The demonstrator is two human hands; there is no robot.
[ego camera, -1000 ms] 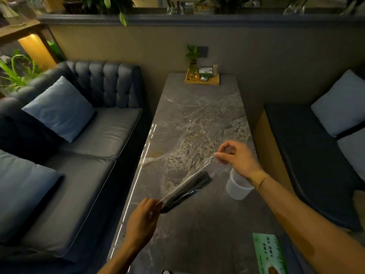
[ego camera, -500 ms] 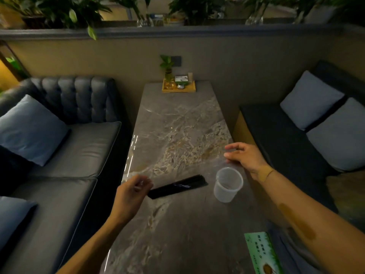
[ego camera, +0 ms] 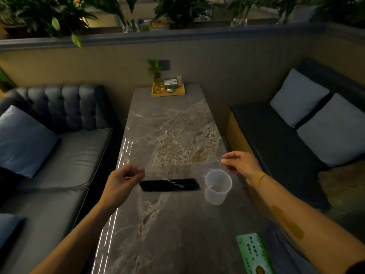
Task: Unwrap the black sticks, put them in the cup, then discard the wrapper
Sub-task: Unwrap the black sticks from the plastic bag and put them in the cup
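A bundle of black sticks [ego camera: 169, 185] lies flat on the marble table [ego camera: 173, 224], pointing left to right. Clear wrapper film [ego camera: 214, 165] glints over the sticks and runs up to my right hand [ego camera: 244, 165], which pinches it just above the cup. The clear plastic cup [ego camera: 217, 187] stands upright right of the sticks, with nothing in it. My left hand [ego camera: 124, 180] hovers at the sticks' left end with thumb and forefinger pinched; it seems to hold the film's other edge.
A wooden tray [ego camera: 168, 92] with a small plant and a card stands at the table's far end. A green printed card [ego camera: 254, 254] lies at the near right. A dark sofa [ego camera: 69, 155] flanks the left, a bench with cushions [ego camera: 300, 119] the right.
The stick bundle went from my left hand in the air down onto the table. My left hand let go of the bundle's end. My right hand kept hold of the film beside the cup.
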